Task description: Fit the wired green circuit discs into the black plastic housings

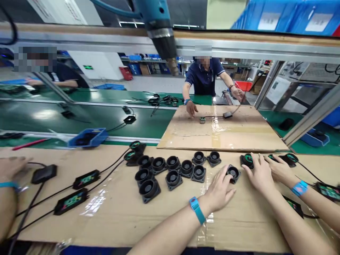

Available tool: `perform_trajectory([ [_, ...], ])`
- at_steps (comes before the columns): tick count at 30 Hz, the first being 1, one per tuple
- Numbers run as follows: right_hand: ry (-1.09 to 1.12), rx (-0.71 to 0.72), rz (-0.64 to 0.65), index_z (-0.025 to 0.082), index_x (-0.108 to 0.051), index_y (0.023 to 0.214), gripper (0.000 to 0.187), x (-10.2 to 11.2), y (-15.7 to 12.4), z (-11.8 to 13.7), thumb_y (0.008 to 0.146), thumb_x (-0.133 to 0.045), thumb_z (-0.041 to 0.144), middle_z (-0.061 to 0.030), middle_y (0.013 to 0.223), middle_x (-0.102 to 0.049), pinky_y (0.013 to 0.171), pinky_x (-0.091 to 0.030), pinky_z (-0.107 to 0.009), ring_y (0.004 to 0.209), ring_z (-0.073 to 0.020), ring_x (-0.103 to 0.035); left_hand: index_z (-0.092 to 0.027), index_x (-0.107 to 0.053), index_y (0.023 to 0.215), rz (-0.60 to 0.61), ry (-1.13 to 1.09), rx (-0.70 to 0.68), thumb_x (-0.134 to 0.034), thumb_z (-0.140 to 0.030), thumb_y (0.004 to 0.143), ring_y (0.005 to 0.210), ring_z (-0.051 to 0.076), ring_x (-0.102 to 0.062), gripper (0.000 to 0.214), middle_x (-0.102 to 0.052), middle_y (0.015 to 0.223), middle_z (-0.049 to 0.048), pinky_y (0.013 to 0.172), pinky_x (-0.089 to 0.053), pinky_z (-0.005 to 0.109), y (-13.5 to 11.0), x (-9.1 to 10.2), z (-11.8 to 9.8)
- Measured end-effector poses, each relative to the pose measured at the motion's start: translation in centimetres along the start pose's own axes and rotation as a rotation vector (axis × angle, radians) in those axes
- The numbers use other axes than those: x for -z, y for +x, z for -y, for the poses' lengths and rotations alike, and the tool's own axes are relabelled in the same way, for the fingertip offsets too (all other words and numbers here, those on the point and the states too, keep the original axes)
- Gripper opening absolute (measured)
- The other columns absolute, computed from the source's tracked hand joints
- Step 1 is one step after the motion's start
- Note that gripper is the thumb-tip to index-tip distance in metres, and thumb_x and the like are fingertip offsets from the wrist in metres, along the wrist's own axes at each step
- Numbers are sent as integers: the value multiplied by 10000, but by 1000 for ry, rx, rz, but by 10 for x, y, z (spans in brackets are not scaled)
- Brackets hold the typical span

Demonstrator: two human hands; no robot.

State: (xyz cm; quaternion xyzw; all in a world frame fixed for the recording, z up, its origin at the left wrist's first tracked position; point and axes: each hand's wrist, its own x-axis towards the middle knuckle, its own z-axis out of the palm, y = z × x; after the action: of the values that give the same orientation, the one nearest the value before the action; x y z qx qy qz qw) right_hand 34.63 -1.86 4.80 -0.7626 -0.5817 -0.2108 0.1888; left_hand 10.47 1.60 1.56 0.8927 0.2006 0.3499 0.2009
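My left hand [219,189], a blue band at its wrist, reaches over the cardboard. Its fingertips touch the left rim of a black round housing with a square flange [234,173]; the thumb stands apart. Farther right, my right hand [259,173] has its thumb and index finger about a similar housing with a green inside [247,160]. Left of my hands several more black housings [173,179] sit in a loose cluster, hollow side up. Beside my right hand, a co-worker's hand [281,170] with a blue wristband covers part of another green-centred housing [272,157].
Cabled black boxes [71,201] lie at the left, near another person's hand [12,168]. A power driver [162,32] hangs overhead. Across the bench a person [205,79] handles a cabled part on a cardboard sheet [186,136]. A blue bin [89,137] stands at left.
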Motion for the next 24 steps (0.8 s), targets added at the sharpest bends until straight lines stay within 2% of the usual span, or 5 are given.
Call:
perform_trajectory([
  [4,-6,-56,104,120,-510,1443,553,-18,28,0,1022,-408,464,-226,1244,-623,923,-488,-428,1141,-359,-600,-163,-560,1098,-99,-29,-9,-672,-212,879,1477,329,-381,252,-392,1574,213,1183,-416,554,4,-6,3],
  [9,-154,-237,170,155,-545,1410,522,-9,29,-36,984,-469,447,-172,1028,-678,791,-493,-372,933,-315,-663,-195,-548,939,-219,-85,-33,-689,-179,864,1331,296,-547,161,-598,1369,159,1113,-492,516,7,-8,8],
  [16,-323,-489,219,123,-596,1348,530,-12,38,-147,972,-444,464,-218,946,-682,708,-491,-387,860,-343,-685,-181,-472,1275,-248,-136,3,-706,-204,795,1192,304,-613,535,-631,1227,158,1037,-540,524,-1,-3,2],
  [20,-283,-501,145,105,-706,1108,451,-6,54,-213,894,-499,443,-147,697,-654,549,-452,-389,615,-328,-661,-183,-402,1400,-164,-161,46,-679,-188,807,1209,323,-600,655,-611,1278,168,1045,-534,536,1,-3,4],
  [24,-288,-432,6,153,-736,827,394,24,81,-244,879,-468,437,-133,532,-563,506,-411,-447,457,-319,-586,-199,-416,1415,-74,-225,86,-712,-168,779,1268,326,-569,702,-594,1344,160,1099,-504,532,3,-2,7],
])
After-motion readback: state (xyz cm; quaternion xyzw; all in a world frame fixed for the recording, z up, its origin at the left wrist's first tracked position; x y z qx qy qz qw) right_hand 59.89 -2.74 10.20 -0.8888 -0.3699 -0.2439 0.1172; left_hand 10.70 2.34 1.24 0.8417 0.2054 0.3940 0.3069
